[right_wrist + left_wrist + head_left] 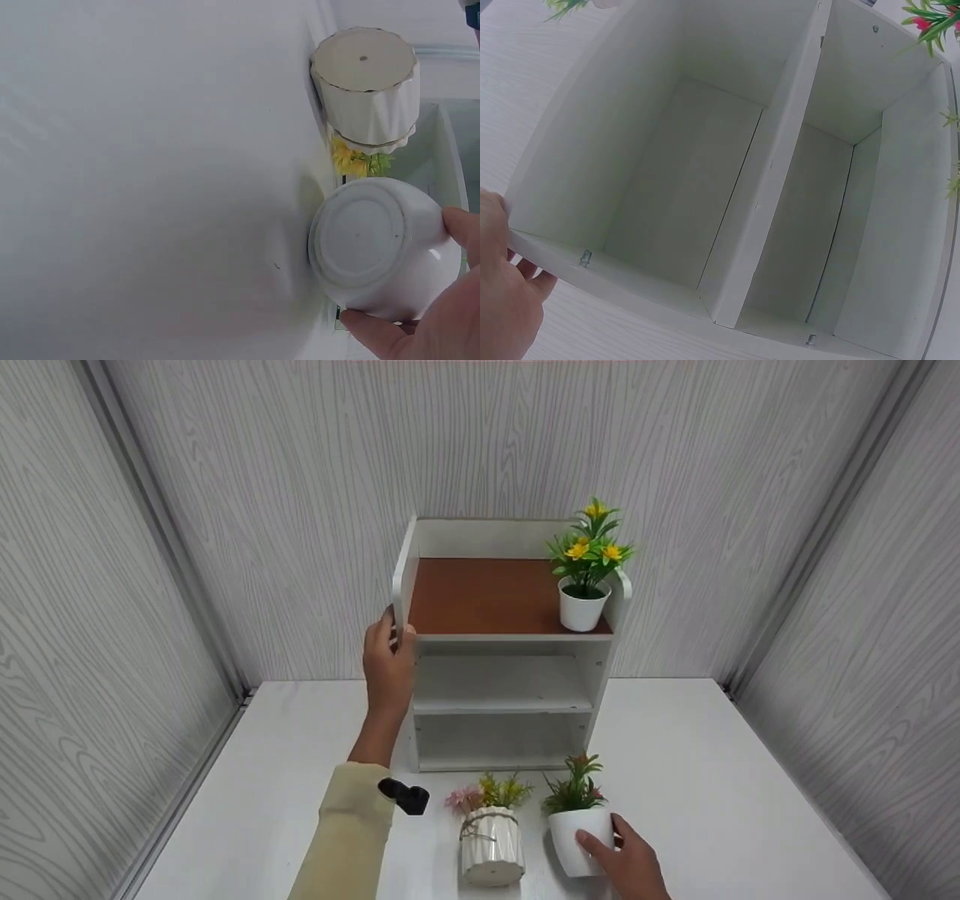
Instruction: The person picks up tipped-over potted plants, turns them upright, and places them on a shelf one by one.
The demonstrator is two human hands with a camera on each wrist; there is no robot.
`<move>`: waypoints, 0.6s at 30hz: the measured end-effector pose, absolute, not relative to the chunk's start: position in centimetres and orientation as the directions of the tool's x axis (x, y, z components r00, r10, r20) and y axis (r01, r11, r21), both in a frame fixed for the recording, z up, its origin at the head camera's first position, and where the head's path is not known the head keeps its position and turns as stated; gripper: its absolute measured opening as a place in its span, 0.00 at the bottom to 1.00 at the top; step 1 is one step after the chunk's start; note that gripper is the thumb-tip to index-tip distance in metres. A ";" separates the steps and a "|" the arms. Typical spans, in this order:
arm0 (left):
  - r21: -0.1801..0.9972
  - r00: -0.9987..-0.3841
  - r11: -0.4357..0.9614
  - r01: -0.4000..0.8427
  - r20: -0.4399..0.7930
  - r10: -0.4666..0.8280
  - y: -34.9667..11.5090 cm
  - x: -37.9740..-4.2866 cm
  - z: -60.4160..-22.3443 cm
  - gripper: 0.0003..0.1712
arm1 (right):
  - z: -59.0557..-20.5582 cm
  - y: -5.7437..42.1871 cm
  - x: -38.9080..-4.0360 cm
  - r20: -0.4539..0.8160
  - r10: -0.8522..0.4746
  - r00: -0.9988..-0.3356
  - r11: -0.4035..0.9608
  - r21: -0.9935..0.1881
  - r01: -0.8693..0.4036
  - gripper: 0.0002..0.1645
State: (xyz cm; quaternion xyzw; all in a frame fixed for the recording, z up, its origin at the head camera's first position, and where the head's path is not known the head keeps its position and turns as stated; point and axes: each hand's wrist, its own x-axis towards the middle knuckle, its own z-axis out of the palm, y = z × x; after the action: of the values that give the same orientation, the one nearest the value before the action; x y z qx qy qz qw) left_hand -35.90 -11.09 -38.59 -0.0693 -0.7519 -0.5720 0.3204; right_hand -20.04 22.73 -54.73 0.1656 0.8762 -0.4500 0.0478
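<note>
Left grip (pixel 390 664) holds shelf side (pixel 406 570); right grip (pixel 634 860) holds red-flowered pot (pixel 570 826)

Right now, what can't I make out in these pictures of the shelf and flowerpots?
- Head view: the shelf's rear face, hidden by the shelf itself.
- Head view: the top board's far right corner, behind the yellow-flowered plant.
- Head view: blooms in the pot the right hand holds, too small to count.
- Right wrist view: a dark thing, cut off by the right edge.
</note>
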 end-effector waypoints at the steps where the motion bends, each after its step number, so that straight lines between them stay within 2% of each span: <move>1: 0.816 -0.786 0.337 0.470 0.561 -0.262 -11.1 -35.9 -38.6 0.31 | -54.7 22.7 -20.0 -0.227 0.252 -0.941 0.534 -0.778 0.331 0.70; 7: 0.817 -0.792 0.345 0.461 0.555 -0.256 -11.1 -35.9 -38.6 0.32 | -54.5 22.6 -20.3 -0.213 0.278 -0.937 0.486 -0.810 0.328 0.71; 18: 0.812 -0.785 0.347 0.469 0.563 -0.257 -11.1 -35.9 -38.5 0.31 | -55.5 22.6 -19.8 -0.252 0.242 -0.937 0.425 -0.840 0.336 0.77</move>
State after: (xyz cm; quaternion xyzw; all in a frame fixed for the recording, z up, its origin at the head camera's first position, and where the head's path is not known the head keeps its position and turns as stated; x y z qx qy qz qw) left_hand -35.88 -11.13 -38.53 -0.0703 -0.7556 -0.5672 0.3200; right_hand -19.80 22.58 -55.51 0.1717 0.8428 -0.5080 0.0462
